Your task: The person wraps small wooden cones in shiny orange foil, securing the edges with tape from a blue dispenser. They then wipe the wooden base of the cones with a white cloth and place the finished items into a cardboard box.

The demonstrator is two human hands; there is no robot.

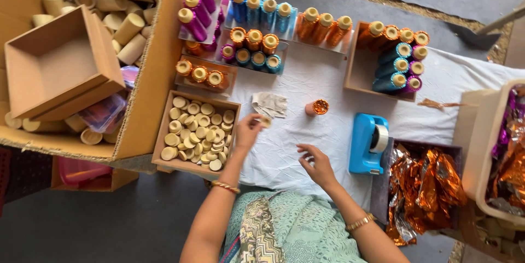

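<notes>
At far left a big carton (158,77) is seen, filled with plain cardboard tubes (128,28) and a smaller empty box (60,66). Just right of it, a tray (164,126) of round caps (197,132) is set on the white cloth (306,93). Beside the tray's right edge, one cap (264,122) is pinched between the fingertips of the left hand (247,132), raised above the cloth. The cap is judged light, stiff and small, probably easily dropped; it is best taken by its rim, as here. Behind it a folded rag (270,104) is laid, and an orange foil-wrapped tube (316,107) is lying alone on the cloth. The right hand (316,165) is held low over the cloth, fingers curled; whether something tiny is pinched there cannot be told. Along the back, finished tubes (257,39) in purple, blue and orange are racked. Further right a blue tape dispenser (367,142) is placed, then a box of crumpled orange foil (424,189).
</notes>
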